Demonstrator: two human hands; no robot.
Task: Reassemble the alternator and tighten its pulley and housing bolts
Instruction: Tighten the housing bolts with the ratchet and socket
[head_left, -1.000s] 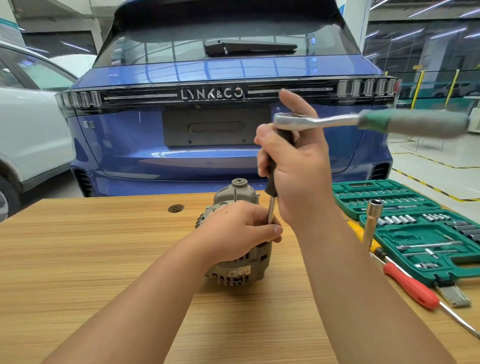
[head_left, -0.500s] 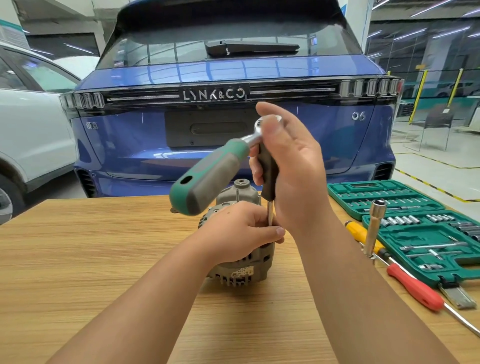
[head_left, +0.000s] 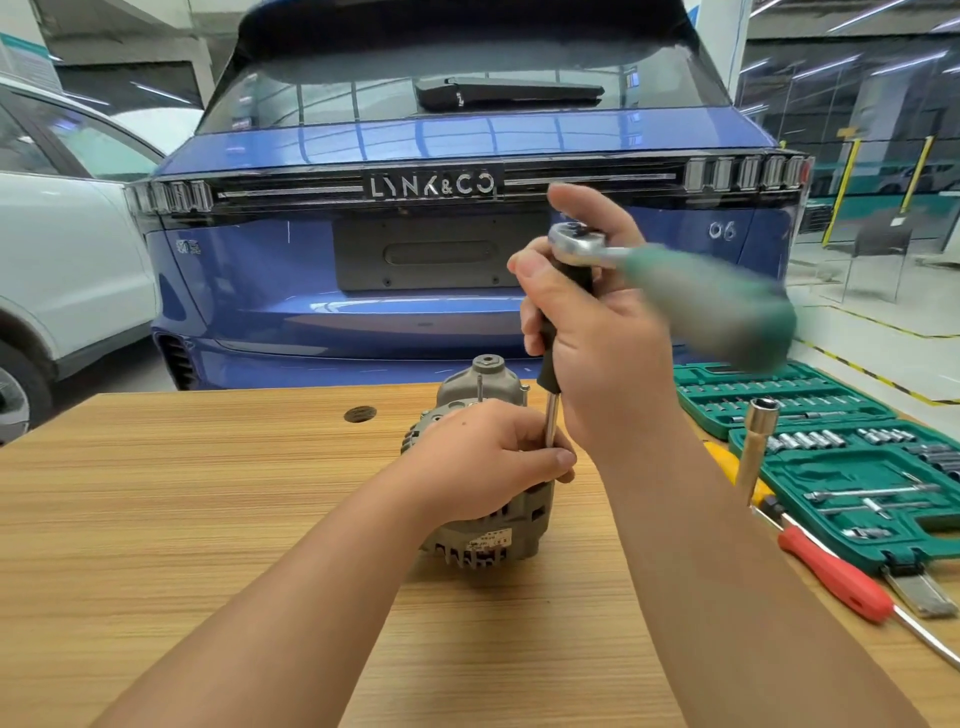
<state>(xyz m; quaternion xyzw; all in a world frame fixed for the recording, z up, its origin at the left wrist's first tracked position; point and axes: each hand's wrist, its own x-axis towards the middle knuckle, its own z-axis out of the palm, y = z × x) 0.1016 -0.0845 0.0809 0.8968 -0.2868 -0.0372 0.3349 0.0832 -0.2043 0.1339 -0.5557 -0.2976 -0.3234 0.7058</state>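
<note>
From the head camera, your alternator (head_left: 480, 525) stands on the wooden table (head_left: 156, 519), near its middle, with a blue car (head_left: 441, 260) parked just behind. Your left hand (head_left: 488, 457) wraps over the top of the alternator, fingers curled round the housing and thumb beside the steel shaft. Your right hand (head_left: 597, 332) grips the black handle of an upright driver (head_left: 551, 384), whose shaft runs down to the alternator beside your left thumb. A ratchet (head_left: 675, 280) sits on the driver's top end, its green handle blurred and pointing right. To your right lie a green socket case (head_left: 831, 457), a red screwdriver (head_left: 836, 577) and an upright socket bar (head_left: 756, 441).
</note>
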